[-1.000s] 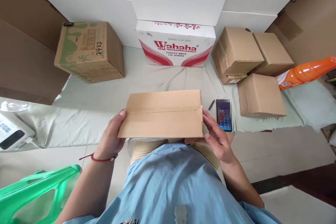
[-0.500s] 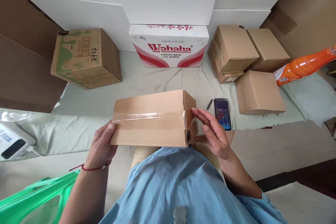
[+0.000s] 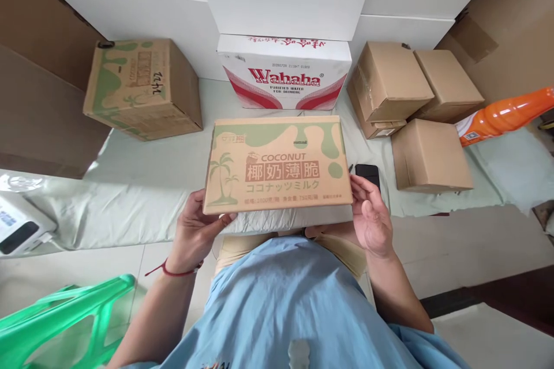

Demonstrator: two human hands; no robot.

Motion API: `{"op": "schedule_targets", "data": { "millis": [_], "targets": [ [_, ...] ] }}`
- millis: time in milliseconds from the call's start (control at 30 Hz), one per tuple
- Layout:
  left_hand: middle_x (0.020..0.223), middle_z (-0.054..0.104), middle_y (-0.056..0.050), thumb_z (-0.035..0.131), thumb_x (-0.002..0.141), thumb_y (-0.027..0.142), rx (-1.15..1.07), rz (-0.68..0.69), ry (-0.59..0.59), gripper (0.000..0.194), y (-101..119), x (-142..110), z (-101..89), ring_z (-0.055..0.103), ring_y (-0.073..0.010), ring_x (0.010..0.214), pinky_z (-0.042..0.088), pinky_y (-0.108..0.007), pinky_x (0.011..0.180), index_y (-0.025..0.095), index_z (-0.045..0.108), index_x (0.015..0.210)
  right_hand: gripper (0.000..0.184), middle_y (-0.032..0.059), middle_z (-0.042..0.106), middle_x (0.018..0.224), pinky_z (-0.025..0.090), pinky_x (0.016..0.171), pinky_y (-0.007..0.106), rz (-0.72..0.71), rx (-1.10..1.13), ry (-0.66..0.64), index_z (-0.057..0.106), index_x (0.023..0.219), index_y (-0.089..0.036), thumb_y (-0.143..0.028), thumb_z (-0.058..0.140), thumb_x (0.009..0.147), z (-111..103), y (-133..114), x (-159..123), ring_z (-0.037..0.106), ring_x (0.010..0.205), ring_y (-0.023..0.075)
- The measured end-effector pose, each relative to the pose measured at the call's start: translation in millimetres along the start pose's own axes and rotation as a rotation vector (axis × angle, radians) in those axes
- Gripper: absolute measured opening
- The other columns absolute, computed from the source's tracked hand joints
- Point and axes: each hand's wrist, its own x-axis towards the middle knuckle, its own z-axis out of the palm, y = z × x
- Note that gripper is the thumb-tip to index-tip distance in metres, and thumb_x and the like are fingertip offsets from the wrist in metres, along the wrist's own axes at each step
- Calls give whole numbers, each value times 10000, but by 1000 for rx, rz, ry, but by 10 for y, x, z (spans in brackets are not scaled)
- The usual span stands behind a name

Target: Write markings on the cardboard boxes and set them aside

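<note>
A cardboard box [image 3: 281, 164] with a printed coconut face, green palm trees and brown lettering is held up in front of me. My left hand [image 3: 201, 228] grips its lower left corner, thumb under the front edge and fingers partly hidden behind. At the lower right end, the fingers of my right hand [image 3: 372, 219] press on the box's side, with the thumb off the printed face. The phone [image 3: 367, 174] lies just beyond my right fingers, its screen dark and its lower part hidden by the hand. A pen [image 3: 351, 168] barely shows beside the box.
A white and red Wahaha water carton [image 3: 285, 83] stands against the back wall. Another coconut box [image 3: 142, 89] is at left. Several plain boxes [image 3: 433, 155] and an orange bottle [image 3: 508, 118] stand at right. A green stool [image 3: 99, 311] is low left, below a white device [image 3: 21, 222].
The box has turned from its taped side to its printed face and moved slightly up and away. Both hands have shifted right with it. The phone's lit screen has gone dark.
</note>
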Motion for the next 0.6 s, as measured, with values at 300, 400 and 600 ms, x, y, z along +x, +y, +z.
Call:
{"op": "schedule_targets", "data": {
  "millis": [300, 400, 600],
  "targets": [
    [1022, 765, -59, 1037, 627, 357, 51, -41, 46, 593, 156, -83, 217, 732, -258, 996, 614, -366, 882, 233, 688, 1090, 439, 143, 699, 1548, 572, 1177, 605, -58, -146, 21, 658, 1382, -273, -565, 548, 1073, -187, 121, -41, 680, 1438, 337],
    [899, 707, -4, 998, 596, 282, -72, -94, 36, 542, 142, -11, 137, 665, -194, 844, 566, -298, 777, 250, 693, 1043, 359, 107, 650, 1624, 499, 1265, 622, -119, -156, -75, 701, 1367, -298, -491, 589, 1087, -114, 7, -74, 587, 1550, 331],
    [930, 743, -68, 874, 712, 526, -257, -186, -48, 401, 101, 73, 44, 648, -216, 873, 572, -315, 792, 234, 804, 976, 349, 60, 719, 1546, 449, 1322, 603, -402, -569, -266, 723, 1368, -330, -221, 677, 1039, 55, -408, -3, 714, 1412, 280]
  ]
}}
